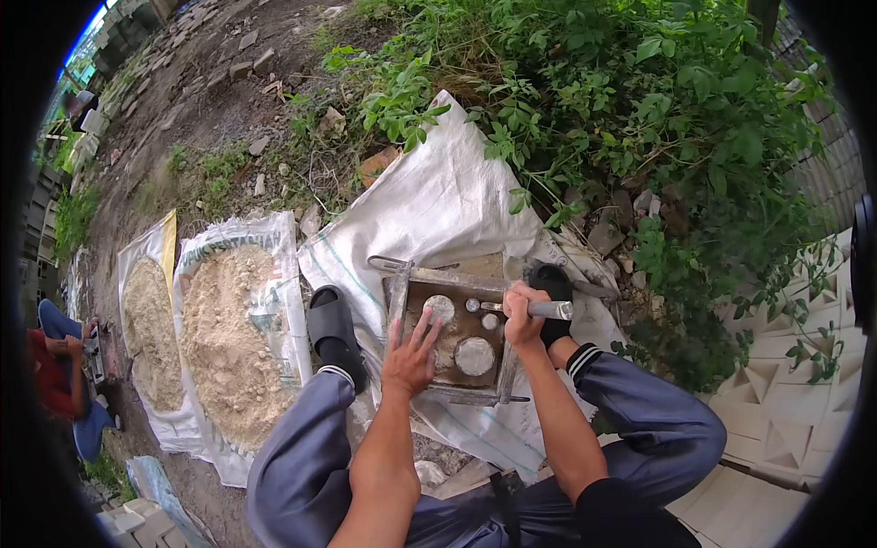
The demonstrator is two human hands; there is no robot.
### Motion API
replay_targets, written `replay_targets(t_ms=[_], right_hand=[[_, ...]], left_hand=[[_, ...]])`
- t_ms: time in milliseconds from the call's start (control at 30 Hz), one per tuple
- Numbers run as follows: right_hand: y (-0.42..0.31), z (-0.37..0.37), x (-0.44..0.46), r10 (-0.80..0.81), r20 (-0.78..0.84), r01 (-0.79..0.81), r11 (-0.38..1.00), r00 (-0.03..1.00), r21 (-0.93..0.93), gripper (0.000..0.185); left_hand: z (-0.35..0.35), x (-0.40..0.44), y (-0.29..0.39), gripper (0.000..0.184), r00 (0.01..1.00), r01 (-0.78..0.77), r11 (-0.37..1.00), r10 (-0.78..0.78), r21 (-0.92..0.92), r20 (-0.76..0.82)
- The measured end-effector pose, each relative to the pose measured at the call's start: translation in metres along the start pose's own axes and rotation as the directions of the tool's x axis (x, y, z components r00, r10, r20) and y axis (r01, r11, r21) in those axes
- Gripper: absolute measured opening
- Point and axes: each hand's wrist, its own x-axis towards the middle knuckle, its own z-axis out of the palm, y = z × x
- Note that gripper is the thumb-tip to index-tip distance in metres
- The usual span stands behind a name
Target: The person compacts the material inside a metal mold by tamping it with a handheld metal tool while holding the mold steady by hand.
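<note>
A rectangular frame lies on a white sack between my feet, with brown material inside. Several round, pale grey pieces of different sizes sit in it, the largest near the lower right, another at the upper left. My left hand rests with spread fingers over the frame's left side, fingertips near the upper left round piece. My right hand is wrapped round a metal tool at the frame's right side; its thin shaft points left towards the small round pieces.
Two sacks with pale powder lie at the left. A person in red sits at the far left. Green plants and stones stand beyond the frame. Pale patterned blocks are at the right.
</note>
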Motion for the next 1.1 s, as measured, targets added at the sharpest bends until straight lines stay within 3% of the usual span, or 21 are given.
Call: replay_targets(t_ms=[100,233,300,333,367,433,500,567,667,767,800,833,900,933,967,1033,1100], right_hand=[[-0.026,0.008,0.018,0.087,0.094,-0.076,0.990,0.992,-0.117,0.031],[-0.032,0.012,0.006,0.087,0.002,-0.087,0.996,0.996,-0.005,0.034],[-0.014,0.019,0.004,-0.277,0.191,0.317,0.920,0.942,-0.229,0.033],[-0.013,0.020,0.008,-0.256,0.263,0.332,0.891,0.930,-0.308,0.033],[-0.011,0.014,0.009,-0.253,0.258,0.328,0.891,0.933,-0.313,0.033],[-0.027,0.013,0.019,0.126,0.115,-0.107,0.982,0.985,-0.158,0.029],[-0.035,0.014,0.013,0.205,-0.061,-0.201,0.978,0.977,0.060,0.030],[-0.002,0.008,-0.002,0.025,-0.004,-0.025,0.999,1.000,-0.024,0.031],[0.000,0.004,0.020,0.241,0.062,-0.237,0.970,0.969,-0.058,0.031],[-0.033,0.007,0.024,0.153,-0.013,-0.152,0.988,0.988,0.008,0.029],[-0.028,0.010,0.012,0.205,-0.084,-0.192,0.971,0.975,0.142,0.027],[-0.015,0.008,0.006,0.208,-0.084,-0.194,0.970,0.975,0.145,0.027],[-0.003,0.006,0.009,-0.202,0.168,0.228,0.962,0.965,-0.151,0.025],[-0.005,0.009,0.010,-0.077,0.093,0.080,0.997,0.993,-0.025,0.024],[-0.008,0.004,0.012,-0.076,0.086,0.079,0.996,0.993,-0.032,0.024],[-0.021,0.005,0.021,0.067,-0.085,-0.057,0.991,0.994,0.118,0.025],[-0.013,0.000,0.014,0.083,-0.076,-0.068,0.981,0.994,0.180,0.025]], left_hand=[[0.002,0.000,0.002,0.068,1.000,0.008,1.000,-0.008,0.005,0.017],[0.002,0.002,-0.001,0.068,0.998,-0.027,1.000,0.028,0.010,-0.057],[0.000,0.001,0.001,0.068,1.000,-0.009,1.000,0.009,0.011,-0.019],[0.000,0.002,0.001,0.069,1.000,0.014,1.000,-0.014,0.017,0.017],[0.002,0.001,0.002,0.069,1.000,0.008,1.000,-0.008,0.014,0.022],[0.003,0.003,0.000,0.069,1.000,-0.009,0.999,0.010,0.041,-0.029],[0.001,0.002,0.000,0.070,1.000,0.003,1.000,-0.003,0.007,0.007],[-0.005,0.003,0.000,0.070,1.000,0.007,1.000,-0.007,-0.026,0.026],[-0.004,-0.001,0.006,0.068,0.993,0.036,0.999,-0.032,-0.034,0.115],[-0.004,0.002,0.002,0.068,0.995,0.048,0.999,-0.047,-0.005,0.089],[-0.005,0.002,0.003,0.068,0.992,0.054,0.998,-0.050,-0.033,0.112],[-0.007,0.003,0.003,0.068,0.991,0.058,0.997,-0.050,-0.059,0.126],[-0.008,0.006,0.002,0.068,0.998,0.022,1.000,-0.022,-0.003,0.053],[-0.005,0.005,0.004,0.069,1.000,0.000,0.999,0.000,0.046,-0.007],[-0.001,0.003,0.004,0.069,1.000,-0.008,0.999,0.008,0.041,-0.004],[-0.002,0.003,0.002,0.069,0.999,0.019,1.000,-0.019,0.013,0.037],[-0.001,0.001,0.002,0.069,1.000,0.014,1.000,-0.014,-0.009,0.027]])
